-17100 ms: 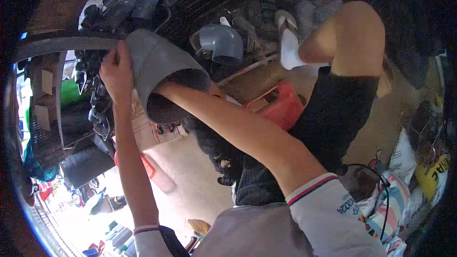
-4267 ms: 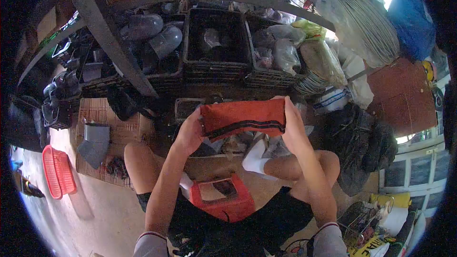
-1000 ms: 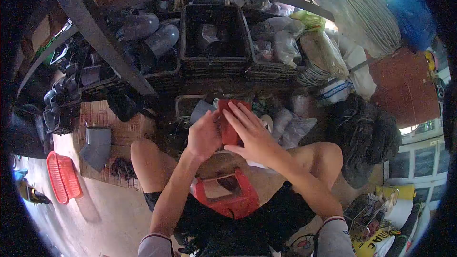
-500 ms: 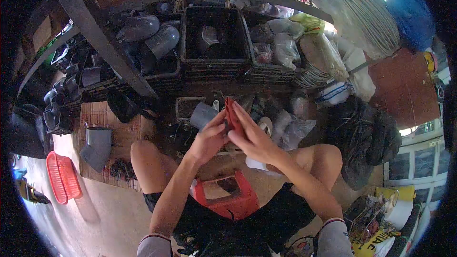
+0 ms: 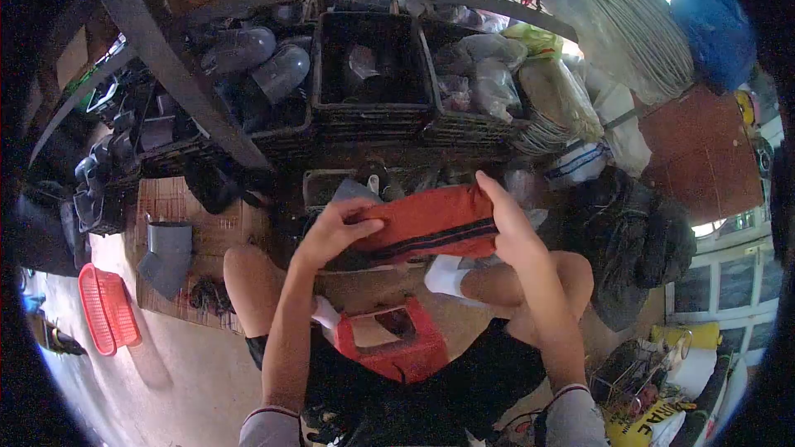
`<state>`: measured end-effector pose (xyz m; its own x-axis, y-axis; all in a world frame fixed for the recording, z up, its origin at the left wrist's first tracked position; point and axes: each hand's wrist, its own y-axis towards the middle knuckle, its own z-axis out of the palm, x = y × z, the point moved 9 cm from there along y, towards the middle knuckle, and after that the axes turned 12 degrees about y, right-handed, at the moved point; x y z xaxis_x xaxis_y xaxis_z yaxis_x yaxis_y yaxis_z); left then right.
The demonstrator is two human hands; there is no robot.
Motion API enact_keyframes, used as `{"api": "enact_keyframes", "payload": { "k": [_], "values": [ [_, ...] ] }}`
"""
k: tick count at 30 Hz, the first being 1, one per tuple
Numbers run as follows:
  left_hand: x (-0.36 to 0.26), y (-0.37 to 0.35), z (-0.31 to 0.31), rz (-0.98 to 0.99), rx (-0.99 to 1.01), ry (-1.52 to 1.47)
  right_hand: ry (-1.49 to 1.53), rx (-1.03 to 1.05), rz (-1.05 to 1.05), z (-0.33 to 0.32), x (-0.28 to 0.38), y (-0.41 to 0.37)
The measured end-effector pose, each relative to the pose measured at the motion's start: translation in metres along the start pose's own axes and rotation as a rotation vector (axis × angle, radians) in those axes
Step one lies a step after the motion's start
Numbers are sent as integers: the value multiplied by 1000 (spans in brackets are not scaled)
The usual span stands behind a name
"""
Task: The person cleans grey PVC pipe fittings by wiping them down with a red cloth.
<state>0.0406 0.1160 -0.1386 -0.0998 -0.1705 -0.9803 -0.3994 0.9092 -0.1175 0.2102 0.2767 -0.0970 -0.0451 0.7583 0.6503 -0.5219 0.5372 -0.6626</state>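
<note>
A rust-red cloth (image 5: 435, 213) with two dark stripes along its lower side is stretched between my hands, in front of my knees. My left hand (image 5: 338, 232) grips its left end, thumb lying over the front. At the opposite end, my right hand (image 5: 515, 228) is closed on the edge, with the thumb pointing up at the top corner and the other fingers mostly hidden behind the cloth. Just behind the left end, part of a grey pipe piece (image 5: 358, 190) shows. Below the cloth, a red plastic stool (image 5: 393, 352) stands between my legs.
Black crates (image 5: 374, 108) with grey pipe fittings and bagged parts line the back. A grey elbow fitting (image 5: 168, 252) rests on cardboard at left, near a red basket (image 5: 109, 310). Dark bags (image 5: 629, 240) lie at right. A metal beam (image 5: 178, 66) slants across the upper left.
My hands were pressed together around the bunched cloth. They have moved apart sideways, and the cloth is now spread out flat between them.
</note>
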Motion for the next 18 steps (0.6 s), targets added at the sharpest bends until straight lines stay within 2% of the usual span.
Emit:
{"api": "enact_keyframes", "payload": {
  "k": [3,4,7,13,16,18],
  "values": [
    [5,-3,-11,4,27,40,-189,330,84,26,-9,-14],
    [5,-4,-12,-4,18,28,-477,377,-193,36,7,-21],
    [6,-7,-14,-36,-6,-39,-397,239,-128,32,6,-23],
    [18,-2,-19,-13,-32,-137,-397,298,-128,28,14,-18],
    [10,-2,-9,-39,-78,-243,-279,214,-109,24,16,-21],
    [-12,-4,-3,-15,-94,-336,-331,209,-230,-2,21,1]
  ]
}}
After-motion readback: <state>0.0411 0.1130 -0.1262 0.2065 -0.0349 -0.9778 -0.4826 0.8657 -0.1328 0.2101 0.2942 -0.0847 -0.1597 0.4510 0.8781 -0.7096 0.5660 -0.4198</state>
